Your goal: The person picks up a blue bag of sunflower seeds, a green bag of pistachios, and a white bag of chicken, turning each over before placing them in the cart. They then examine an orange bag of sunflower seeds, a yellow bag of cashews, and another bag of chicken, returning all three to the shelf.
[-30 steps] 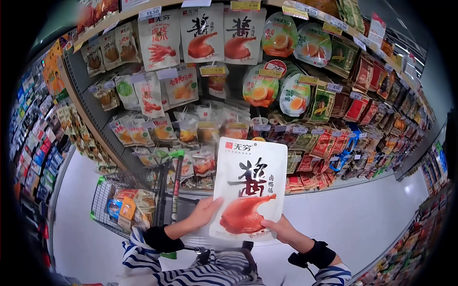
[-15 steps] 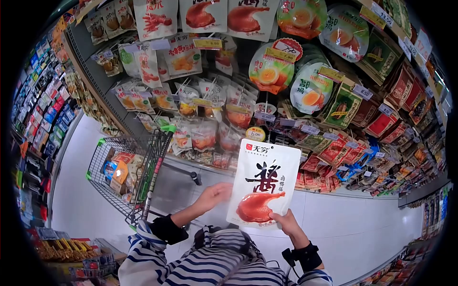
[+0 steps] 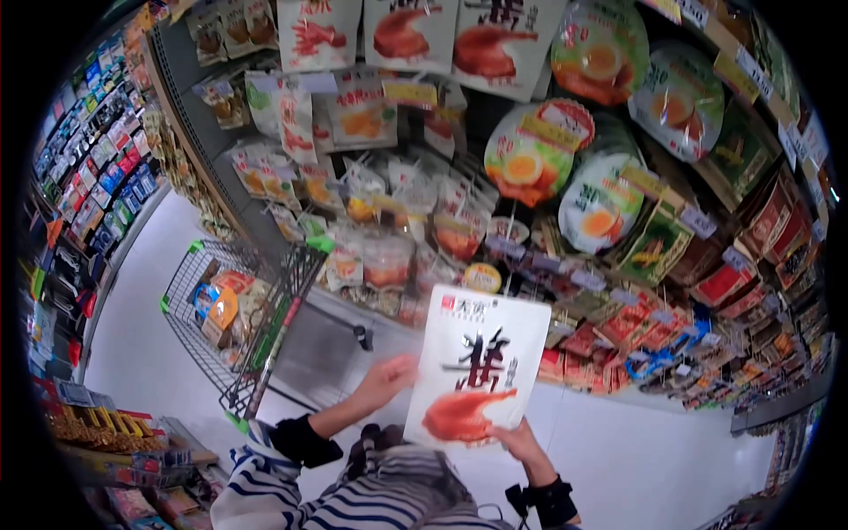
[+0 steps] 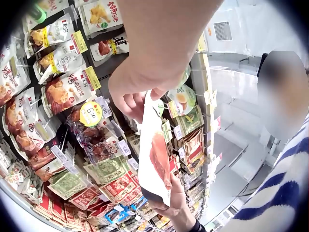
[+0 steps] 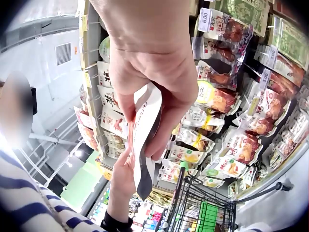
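A white food pouch (image 3: 475, 371) with black brush characters and a red-brown duck leg picture stands upright before my body, its printed front facing me. Its lower right corner is pinched by my right hand (image 3: 523, 442), thumb in front and fingers behind, as the right wrist view also shows. My left hand (image 3: 389, 380) is at the pouch's left edge. In the left wrist view, the thumb and curled fingers of the left hand (image 4: 145, 82) close on the pouch's edge (image 4: 153, 140).
A shelf rack ahead carries hanging pouches (image 3: 411, 35), round green-and-white packs (image 3: 601, 203) and red packets (image 3: 618, 318), with price tags. A wire shopping cart (image 3: 199, 300) with packaged goods stands at left on the pale floor (image 3: 618, 442). More packets (image 3: 97, 424) fill a shelf behind at lower left.
The head view has tilted down and shifted, bringing the rack's middle rows closer. The pouch has dipped slightly, still in my right hand. My left hand has moved against its left edge.
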